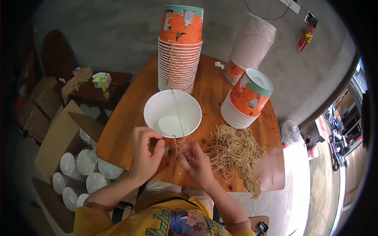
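My right hand (195, 161), just below the centre of the frame, is closed to a pinch on a thin tan cord (180, 114). My left hand (147, 153) stands across from it, thumb and forefinger curled with only a narrow gap between them; it looks blurred, and I cannot tell whether a strand lies in that grip. The cord crosses the open mouth of the white-lined bucket (157, 112), which stands in the middle of the frame on the wooden tabletop (134, 110), and comes down at the near rim.

I judge the main danger to be an uneven pull: if I tug hard toward my body, the bucket, which neither hand braces, could tip or slide to the near edge. A loose pinch could let so thin a cord slip away.

Pushing the bucket back might knock the tall bucket stack (179, 65) close behind it, and a stack that high could topple; the loose cords (172, 65) draped down its front could snag too. At the right of centre, the cord heap (236, 149) is tangled and trails over the tabletop's near edge, so a careless sleeve or elbow might drag strands off to the floor.
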A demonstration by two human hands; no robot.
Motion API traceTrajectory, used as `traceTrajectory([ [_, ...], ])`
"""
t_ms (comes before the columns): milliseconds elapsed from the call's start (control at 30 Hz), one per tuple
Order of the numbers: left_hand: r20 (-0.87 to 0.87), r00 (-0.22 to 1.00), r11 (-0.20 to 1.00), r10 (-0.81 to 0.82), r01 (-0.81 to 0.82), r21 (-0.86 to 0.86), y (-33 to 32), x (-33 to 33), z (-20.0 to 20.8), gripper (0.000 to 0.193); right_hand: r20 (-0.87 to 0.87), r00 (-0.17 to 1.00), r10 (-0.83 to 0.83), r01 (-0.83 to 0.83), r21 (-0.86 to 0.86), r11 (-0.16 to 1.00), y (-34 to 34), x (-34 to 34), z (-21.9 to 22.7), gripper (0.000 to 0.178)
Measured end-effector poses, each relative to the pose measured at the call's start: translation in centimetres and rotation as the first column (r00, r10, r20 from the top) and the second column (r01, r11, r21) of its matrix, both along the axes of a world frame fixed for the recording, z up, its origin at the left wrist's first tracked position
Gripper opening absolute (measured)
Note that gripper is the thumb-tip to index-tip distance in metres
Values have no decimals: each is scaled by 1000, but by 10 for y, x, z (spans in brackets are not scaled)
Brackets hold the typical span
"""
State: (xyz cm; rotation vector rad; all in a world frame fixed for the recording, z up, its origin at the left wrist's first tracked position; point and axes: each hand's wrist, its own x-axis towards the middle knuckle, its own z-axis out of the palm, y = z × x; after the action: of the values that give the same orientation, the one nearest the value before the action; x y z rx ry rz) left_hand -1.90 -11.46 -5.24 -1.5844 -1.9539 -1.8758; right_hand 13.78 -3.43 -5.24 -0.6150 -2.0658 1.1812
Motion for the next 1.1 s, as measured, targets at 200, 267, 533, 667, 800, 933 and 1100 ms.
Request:
traceTrajectory([
  [200, 912, 360, 862, -197, 507, -14, 0, 14, -6, 11, -82, 996, -36, 58, 286, 957, -7, -8, -8, 23],
  [267, 935, 287, 860, -208, 509, 35, 1, 16, -5, 9, -22, 997, -69, 72, 466, 882, -7, -8, -8, 26],
  [533, 975, 148, 892, -163, 445, 82, 6, 24, -2, 7, -10, 1000, 19, -10, 568, 823, -1, 0, -6, 28],
  [667, 981, 92, 910, -168, 397, 119, 14, 20, -4, 5, 47, 994, 100, -106, 662, 742, 5, 1, -4, 28],
  [800, 980, 149, 934, -132, 350, 72, 17, 10, 0, 6, 69, 989, 131, -138, 748, 650, 10, 2, 4, 26],
  [933, 960, 257, 935, -114, 353, 16, 22, 6, 6, 6, 114, 982, 154, -186, 752, 632, 17, 1, 5, 20],
  [1100, 938, 347, 925, 21, 348, -150, 19, 1, 12, 4, 201, 962, 186, -274, 730, 626, 17, 2, 8, 20],
])
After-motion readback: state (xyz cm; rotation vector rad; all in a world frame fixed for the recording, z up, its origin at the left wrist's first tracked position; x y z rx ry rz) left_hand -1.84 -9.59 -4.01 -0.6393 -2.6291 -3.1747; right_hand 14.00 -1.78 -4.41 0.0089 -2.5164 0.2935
